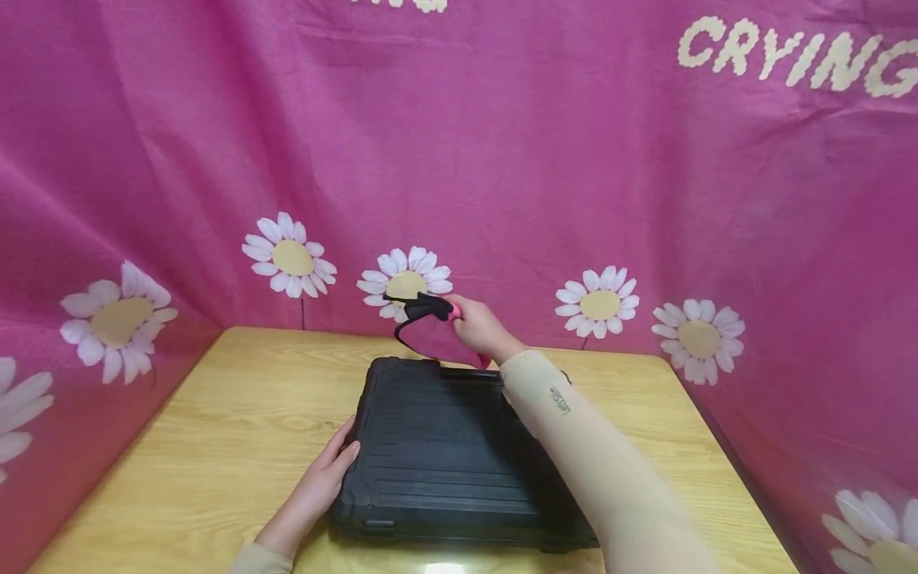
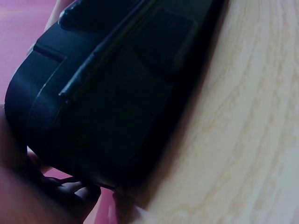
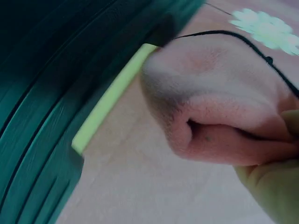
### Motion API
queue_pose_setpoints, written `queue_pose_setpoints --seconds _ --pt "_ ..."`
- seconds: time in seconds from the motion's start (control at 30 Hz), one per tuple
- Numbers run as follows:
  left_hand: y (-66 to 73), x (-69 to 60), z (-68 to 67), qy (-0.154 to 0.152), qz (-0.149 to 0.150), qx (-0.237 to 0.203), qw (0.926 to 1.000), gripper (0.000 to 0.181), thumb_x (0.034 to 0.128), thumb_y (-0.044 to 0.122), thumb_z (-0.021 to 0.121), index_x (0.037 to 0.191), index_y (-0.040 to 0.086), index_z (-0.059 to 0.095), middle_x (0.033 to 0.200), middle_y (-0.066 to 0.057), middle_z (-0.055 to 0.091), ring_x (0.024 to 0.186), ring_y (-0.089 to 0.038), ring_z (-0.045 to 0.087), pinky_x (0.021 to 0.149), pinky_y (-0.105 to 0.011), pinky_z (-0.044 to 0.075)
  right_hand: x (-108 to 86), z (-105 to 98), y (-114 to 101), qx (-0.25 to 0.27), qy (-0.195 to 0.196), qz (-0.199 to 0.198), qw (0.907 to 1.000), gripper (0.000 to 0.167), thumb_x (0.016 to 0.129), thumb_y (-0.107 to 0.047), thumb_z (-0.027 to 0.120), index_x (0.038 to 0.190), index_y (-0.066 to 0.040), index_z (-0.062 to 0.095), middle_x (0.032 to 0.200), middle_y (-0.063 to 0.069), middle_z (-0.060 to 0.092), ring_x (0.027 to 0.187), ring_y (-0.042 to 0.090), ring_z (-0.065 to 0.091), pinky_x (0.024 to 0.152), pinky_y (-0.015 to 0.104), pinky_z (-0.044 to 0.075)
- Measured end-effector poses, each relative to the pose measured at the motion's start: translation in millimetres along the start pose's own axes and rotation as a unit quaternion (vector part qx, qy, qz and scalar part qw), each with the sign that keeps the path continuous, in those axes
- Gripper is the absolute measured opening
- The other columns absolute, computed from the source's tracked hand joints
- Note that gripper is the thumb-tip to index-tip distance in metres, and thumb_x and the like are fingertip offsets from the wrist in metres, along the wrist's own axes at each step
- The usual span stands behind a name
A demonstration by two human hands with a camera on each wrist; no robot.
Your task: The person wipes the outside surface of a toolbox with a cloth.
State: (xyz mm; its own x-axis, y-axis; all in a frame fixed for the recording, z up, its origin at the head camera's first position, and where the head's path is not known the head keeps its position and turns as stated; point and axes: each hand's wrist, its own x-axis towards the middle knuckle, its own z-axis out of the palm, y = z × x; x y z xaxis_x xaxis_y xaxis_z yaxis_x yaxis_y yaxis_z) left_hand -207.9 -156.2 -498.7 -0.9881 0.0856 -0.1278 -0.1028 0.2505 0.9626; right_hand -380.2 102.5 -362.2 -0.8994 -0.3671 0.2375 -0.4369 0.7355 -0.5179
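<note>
A black hard plastic case lies closed on the table. My left hand grips its left edge, thumb near the top rim and fingers along the side. In the left wrist view, the fingers are at the corner of the case. Beyond the far side, my right hand holds up a soft pink and black cloth item with a thin black cord. Fuzzy pink fabric with a folded slit fills much of the right wrist view; its exact kind is unclear.
The light wood table extends around the case. A pink curtain printed with daisies hangs at the back and both sides. In the right wrist view a yellowish strip shows at the edge of the case.
</note>
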Motion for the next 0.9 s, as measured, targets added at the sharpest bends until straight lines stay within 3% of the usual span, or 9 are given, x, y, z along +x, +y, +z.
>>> queue_pose_setpoints --seconds 0.17,0.3,0.47,0.63,0.9 --pt "1.6 0.0 2.9 0.002 0.003 0.000 1.0000 0.061 0.1110 0.028 0.044 0.164 0.009 0.022 0.169 -0.027 0.018 0.156 -0.047 0.018 0.124 -0.065 0.017 20.2 32.0 -8.5 -0.052 -0.049 -0.084 0.9939 0.035 0.100 0.002 0.056 0.131 -0.010 0.066 0.124 0.010 0.071 0.117 0.025 0.066 0.107 0.040 0.050" --pt "1.8 -0.8 2.3 0.004 0.002 0.000 1.0000 0.061 0.1111 0.029 0.044 0.164 0.009 0.022 0.168 -0.027 0.019 0.155 -0.048 0.020 0.124 -0.065 0.018 26.8 48.7 -17.6 -0.056 -0.098 -0.132 0.9848 0.032 0.103 -0.005 0.058 0.133 -0.012 0.066 0.130 0.007 0.071 0.125 0.023 0.064 0.115 0.039 0.045" --pt "0.6 -0.7 0.3 0.004 0.000 0.004 1.0000 0.061 0.1112 0.029 0.043 0.165 0.009 0.021 0.168 -0.028 0.020 0.153 -0.049 0.026 0.123 -0.065 0.021 28.6 64.1 -25.5 -0.091 -0.153 -0.131 0.9753 0.024 0.102 -0.010 0.062 0.125 -0.010 0.068 0.116 0.006 0.073 0.110 0.022 0.067 0.109 0.037 0.049" --pt "1.3 -0.8 -0.1 0.005 -0.005 0.010 0.9999 0.061 0.1114 0.030 0.042 0.165 0.009 0.020 0.168 -0.028 0.021 0.152 -0.049 0.027 0.122 -0.066 0.021 28.3 72.1 -27.7 -0.126 -0.179 -0.114 0.9692 0.018 0.102 -0.011 0.062 0.120 -0.009 0.067 0.106 0.008 0.072 0.101 0.022 0.065 0.105 0.036 0.051" --pt "4.1 -1.7 2.5 -0.001 -0.005 -0.011 0.9999 0.060 0.1120 0.030 0.039 0.165 0.008 0.019 0.169 -0.028 0.017 0.156 -0.048 0.015 0.124 -0.066 0.014 24.4 65.0 -24.3 -0.137 -0.202 -0.093 0.9654 0.016 0.102 -0.010 0.060 0.116 -0.008 0.068 0.102 0.006 0.069 0.099 0.021 0.063 0.103 0.035 0.051"
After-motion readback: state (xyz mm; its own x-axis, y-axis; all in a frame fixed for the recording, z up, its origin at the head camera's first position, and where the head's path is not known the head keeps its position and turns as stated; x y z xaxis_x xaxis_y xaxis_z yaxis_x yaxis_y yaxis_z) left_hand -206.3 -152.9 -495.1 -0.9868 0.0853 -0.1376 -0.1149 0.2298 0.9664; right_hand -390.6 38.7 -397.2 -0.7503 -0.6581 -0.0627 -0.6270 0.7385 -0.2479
